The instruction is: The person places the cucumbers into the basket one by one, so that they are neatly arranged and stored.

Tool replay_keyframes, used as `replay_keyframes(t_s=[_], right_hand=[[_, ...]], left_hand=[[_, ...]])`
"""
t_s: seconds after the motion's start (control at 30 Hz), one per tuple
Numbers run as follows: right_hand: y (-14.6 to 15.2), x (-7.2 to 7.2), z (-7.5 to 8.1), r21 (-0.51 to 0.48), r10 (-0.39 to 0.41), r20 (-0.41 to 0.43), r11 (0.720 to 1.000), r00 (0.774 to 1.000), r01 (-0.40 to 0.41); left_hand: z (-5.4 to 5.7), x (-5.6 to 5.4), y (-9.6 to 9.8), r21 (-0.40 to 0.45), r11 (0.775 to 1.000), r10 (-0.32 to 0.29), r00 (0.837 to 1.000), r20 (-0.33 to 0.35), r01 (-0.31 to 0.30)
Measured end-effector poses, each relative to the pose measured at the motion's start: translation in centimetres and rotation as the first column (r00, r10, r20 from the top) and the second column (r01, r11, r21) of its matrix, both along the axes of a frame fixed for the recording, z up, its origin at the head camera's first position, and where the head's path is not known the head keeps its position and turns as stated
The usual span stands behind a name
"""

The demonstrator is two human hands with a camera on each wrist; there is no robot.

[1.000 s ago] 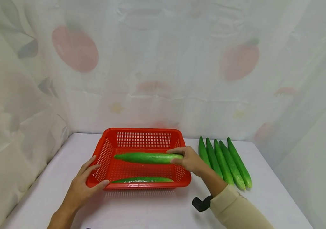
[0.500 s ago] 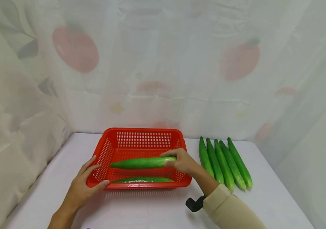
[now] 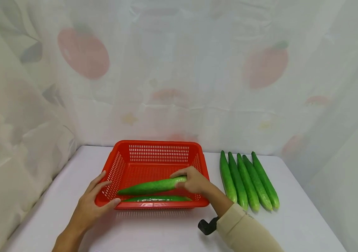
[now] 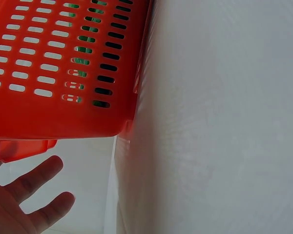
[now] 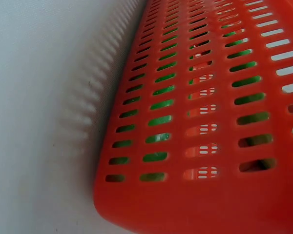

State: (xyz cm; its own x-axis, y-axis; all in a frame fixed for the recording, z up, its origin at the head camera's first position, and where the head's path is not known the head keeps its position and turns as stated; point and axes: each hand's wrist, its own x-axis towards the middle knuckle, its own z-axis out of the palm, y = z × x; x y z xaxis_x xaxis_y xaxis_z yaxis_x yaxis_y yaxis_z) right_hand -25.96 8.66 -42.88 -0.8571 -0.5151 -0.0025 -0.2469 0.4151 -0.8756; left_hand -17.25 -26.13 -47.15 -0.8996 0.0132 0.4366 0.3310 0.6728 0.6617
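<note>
White tabletop (image 3: 154, 234) spreads across the foreground, with a beige sleeve (image 3: 245, 227) and a black wrist-worn device (image 3: 207, 226) at its near right. The left hand (image 3: 91, 206) lies at the near left corner of a red slotted basket (image 3: 154, 204), fingers spread and thumb at the front rim, nothing grasped. Just inside the front wall, one cucumber (image 3: 157, 198) lies lengthwise in the basket, its green showing through the slots. Behind and above it, a second cucumber (image 3: 149, 187) slants within the basket, its narrow tip near the left wall; whether it touches the bottom cannot be told. The right hand (image 3: 193, 180) grips its paler, thicker end, fingers curled round it. Right of the basket, five cucumbers (image 3: 247, 182) lie side by side, and beyond hangs a fruit-printed curtain (image 3: 179, 70).
</note>
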Motion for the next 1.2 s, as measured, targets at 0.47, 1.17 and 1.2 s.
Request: replay_keyframes(t_s=[0.47,1.17,1.2], right_hand=[[-0.5,-0.1,-0.44,0.059,-0.063,0.046,0.996,0.997,0.06],[-1.01,-0.28,-0.62,0.165,-0.137,0.095,0.979,0.986,0.12],[-1.01,-0.3,-0.6,0.171,-0.14,0.092,0.978,0.986,0.123]], left_hand=[[-0.09,0.15,0.06,-0.003,1.0,0.004,1.0,0.009,-0.004],[0.35,0.28,0.32,-0.006,1.0,-0.001,1.0,-0.003,0.001],[0.37,0.29,0.34,-0.005,1.0,0.001,1.0,-0.001,-0.001]])
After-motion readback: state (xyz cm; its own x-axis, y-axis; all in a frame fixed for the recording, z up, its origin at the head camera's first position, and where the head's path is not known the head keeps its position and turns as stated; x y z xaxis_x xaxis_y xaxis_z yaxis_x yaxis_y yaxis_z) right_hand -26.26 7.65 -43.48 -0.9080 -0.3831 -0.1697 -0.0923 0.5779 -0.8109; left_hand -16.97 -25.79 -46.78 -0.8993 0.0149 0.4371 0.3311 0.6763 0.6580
